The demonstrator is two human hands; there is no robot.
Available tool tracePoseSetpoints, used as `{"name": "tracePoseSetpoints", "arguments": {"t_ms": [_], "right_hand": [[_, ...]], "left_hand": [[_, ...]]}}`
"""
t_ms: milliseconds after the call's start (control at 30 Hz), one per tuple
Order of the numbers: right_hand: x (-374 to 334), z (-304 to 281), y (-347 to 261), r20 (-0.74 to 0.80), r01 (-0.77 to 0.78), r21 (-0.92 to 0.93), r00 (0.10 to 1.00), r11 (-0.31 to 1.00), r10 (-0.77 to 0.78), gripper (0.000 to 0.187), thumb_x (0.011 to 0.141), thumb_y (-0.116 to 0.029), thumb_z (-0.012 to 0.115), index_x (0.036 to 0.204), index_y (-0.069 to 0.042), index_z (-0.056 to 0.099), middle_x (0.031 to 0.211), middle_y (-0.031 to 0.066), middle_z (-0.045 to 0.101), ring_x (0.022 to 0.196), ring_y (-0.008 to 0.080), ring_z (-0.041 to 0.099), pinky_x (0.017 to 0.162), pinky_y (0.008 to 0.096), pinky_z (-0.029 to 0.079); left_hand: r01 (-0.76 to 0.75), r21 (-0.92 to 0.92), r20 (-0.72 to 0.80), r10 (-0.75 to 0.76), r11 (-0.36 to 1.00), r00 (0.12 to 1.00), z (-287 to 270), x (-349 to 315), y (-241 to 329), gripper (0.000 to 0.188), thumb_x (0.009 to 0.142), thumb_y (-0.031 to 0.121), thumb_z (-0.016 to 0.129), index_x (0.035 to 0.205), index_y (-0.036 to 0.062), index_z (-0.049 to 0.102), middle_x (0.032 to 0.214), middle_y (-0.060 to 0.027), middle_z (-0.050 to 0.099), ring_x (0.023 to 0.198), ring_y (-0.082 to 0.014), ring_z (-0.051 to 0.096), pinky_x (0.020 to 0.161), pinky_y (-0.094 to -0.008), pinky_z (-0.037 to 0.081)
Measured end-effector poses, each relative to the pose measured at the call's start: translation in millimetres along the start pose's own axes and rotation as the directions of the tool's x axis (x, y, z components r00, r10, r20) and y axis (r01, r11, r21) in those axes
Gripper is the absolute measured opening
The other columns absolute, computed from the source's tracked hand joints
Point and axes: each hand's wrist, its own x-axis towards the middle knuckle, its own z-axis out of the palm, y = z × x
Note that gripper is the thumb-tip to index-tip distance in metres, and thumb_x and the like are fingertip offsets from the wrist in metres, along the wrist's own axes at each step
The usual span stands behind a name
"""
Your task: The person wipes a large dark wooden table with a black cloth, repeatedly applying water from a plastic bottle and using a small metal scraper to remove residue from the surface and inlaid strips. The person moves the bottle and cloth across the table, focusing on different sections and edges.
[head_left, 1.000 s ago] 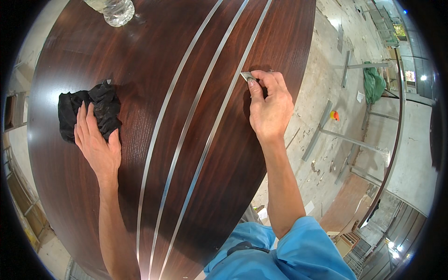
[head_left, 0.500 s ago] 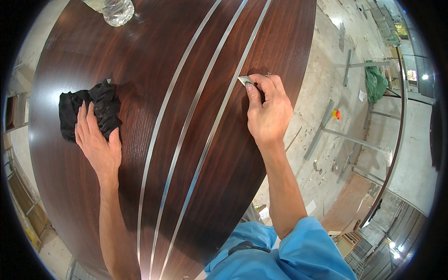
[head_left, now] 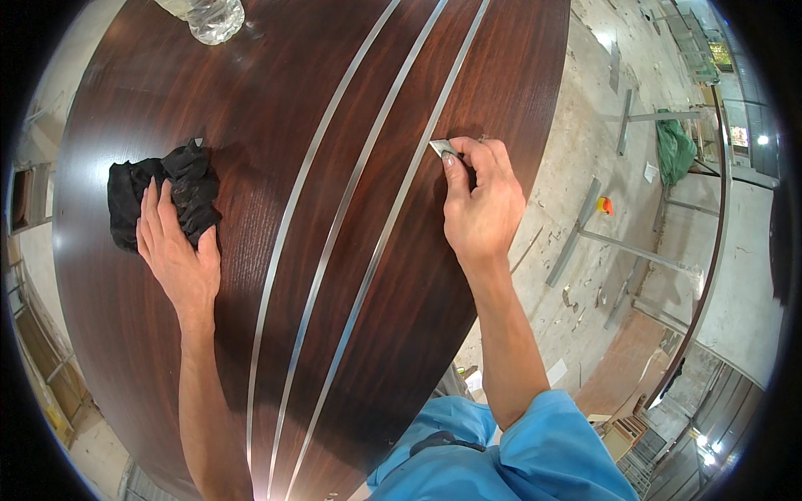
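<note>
The right hand [head_left: 483,204] has slid a little down and left along the bench [head_left: 251,100] since a second ago, so the small metal blade [head_left: 443,149] now sits right at the edge of the nearest strip [head_left: 393,225] rather than just clear of it. To my eye that means the scraping is working along that strip's edge. The right grip is clenched on the blade, thumb and forefinger pinching it, its tip touching the dark wood.

The left hand [head_left: 177,255] has not moved — it lies flat and released, fingers spread over the black rag [head_left: 163,192], pressing it to the bench well apart from the blade.

Counted: three metal strips, one blade, one rag, one clear bottle [head_left: 210,17] at the far edge — two hands, both the person's own.
</note>
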Motion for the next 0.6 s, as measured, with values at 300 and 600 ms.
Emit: {"name": "tracePoseSetpoints", "arguments": {"t_ms": [300,600], "right_hand": [[-7,0,0,0.008,0.004,-0.003,1.0,1.0,-0.004,0.012,0.096,-0.011,0.075,0.107,-0.007,0.074,0.1,0.0033,0.069,0.069,0.0214,0.069,0.062,0.0343,0.056],[-11,0,0,0.008,-0.01,0.02,1.0,1.0,0.01,0.014,0.096,-0.011,0.075,0.109,-0.006,0.073,0.1,0.0043,0.068,0.073,0.0217,0.07,0.065,0.0349,0.057]], "left_hand": [[-0.008,-0.02,-0.012,0.008,1.0,1.0,1,-2,0,0.072,0.086,0.024,0.071,0.152,0.0058,0.049,0.16,-0.0157,0.047,0.15,-0.036,0.043,0.127,-0.0575,0.029],[-0.001,-0.005,-0.012,0.001,1.0,1.0,-2,2,5,0.075,0.084,0.021,0.073,0.153,0.007,0.049,0.161,-0.0152,0.047,0.151,-0.0357,0.042,0.128,-0.0569,0.027]]}}
